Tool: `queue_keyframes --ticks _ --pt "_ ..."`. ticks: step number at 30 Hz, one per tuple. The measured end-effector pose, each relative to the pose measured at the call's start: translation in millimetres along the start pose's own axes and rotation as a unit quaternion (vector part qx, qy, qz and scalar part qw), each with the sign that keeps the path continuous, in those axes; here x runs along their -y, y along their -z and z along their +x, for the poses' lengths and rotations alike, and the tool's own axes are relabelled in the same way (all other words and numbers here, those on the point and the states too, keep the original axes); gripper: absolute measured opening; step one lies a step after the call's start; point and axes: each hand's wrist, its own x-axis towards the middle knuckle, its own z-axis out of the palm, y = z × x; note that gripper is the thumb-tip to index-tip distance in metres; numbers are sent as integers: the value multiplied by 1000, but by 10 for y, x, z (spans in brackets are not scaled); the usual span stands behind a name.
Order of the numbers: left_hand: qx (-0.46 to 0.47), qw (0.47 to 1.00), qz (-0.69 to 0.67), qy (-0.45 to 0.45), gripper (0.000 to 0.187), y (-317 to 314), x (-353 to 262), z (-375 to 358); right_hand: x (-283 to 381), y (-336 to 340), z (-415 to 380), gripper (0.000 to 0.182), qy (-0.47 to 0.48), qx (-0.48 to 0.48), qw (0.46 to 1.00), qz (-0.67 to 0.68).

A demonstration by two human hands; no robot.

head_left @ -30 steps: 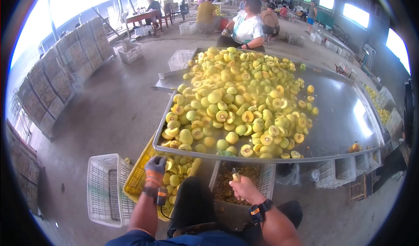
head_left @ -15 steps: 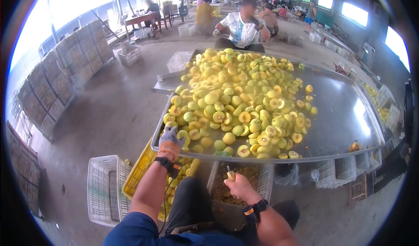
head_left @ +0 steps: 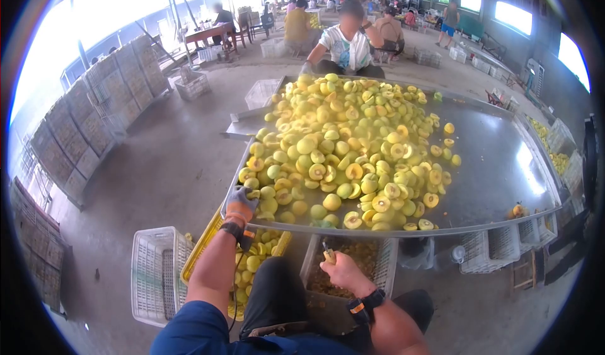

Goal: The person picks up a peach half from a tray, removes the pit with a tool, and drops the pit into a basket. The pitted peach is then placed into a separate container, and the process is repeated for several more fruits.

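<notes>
Stacked crates [head_left: 94, 109] line the left; an empty white basket [head_left: 151, 279] sits below.
</notes>
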Motion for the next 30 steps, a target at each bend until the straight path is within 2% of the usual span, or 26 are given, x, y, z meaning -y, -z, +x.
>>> queue_keyframes --ticks 2,4,5,6,7,8,9,12,14,17,19,21,22,25,26,29,30 --pt "-48 997 -20 -52 44 93 -199 -149 -18 21 -6 45 3 -11 1000 16" --pt "-44 989 -86 -114 45 151 -422 -319 -11 70 -15 43 16 -20 999 36" --pt "-39 982 -120 -144 45 180 -552 -432 135 128 -77 38 -7 -7 996 93" --pt "-12 974 -163 -159 48 240 -751 -564 282 187 -136 33 -32 3 988 149" --pt "20 963 -207 -169 51 300 -966 -701 296 179 -132 23 -15 14 969 246" --pt "41 954 -214 -207 53 336 -1138 -818 388 190 -139 21 -7 6 959 284" --pt "46 943 -212 -251 53 295 -1246 -916 368 203 -105 24 9 9 951 310" --pt "144 906 -280 -284 55 302 -1620 -1218 548 334 -200 37 3 -22 942 334" --pt "190 886 -298 -301 57 265 -1758 -1343 402 345 -147 37 19 -13 914 405" --pt "246 831 -443 -228 60 69 -1782 -1424 296 395 -170 38 37 0 878 478" --pt "240 852 -384 -262 63 42 -1797 -1444 260 413 -190 37 35 19 841 539" --pt "241 855 -375 -265 64 11 -1844 -1456 320 462 -249 34 34 -16 879 475" --pt "231 841 -418 -254 64 -13 -1877 -1471 362 471 -268 34 37 -22 890 453" --pt "234 784 -556 -145 62 -181 -1859 -1519 362 449 -297 34 37 -30 894 445" --pt "224 751 -616 -79 59 -205 -1912 -1599 357 435 -301 34 35 -32 890 453" --pt "199 663 -714 105 54 -279 -2084 -1722 413 418 -340 33 24 -6 937 349" --pt "104 870 -474 -84 43 -395 -2014 -1742 409 410 -349 33 57 -35 956 287"
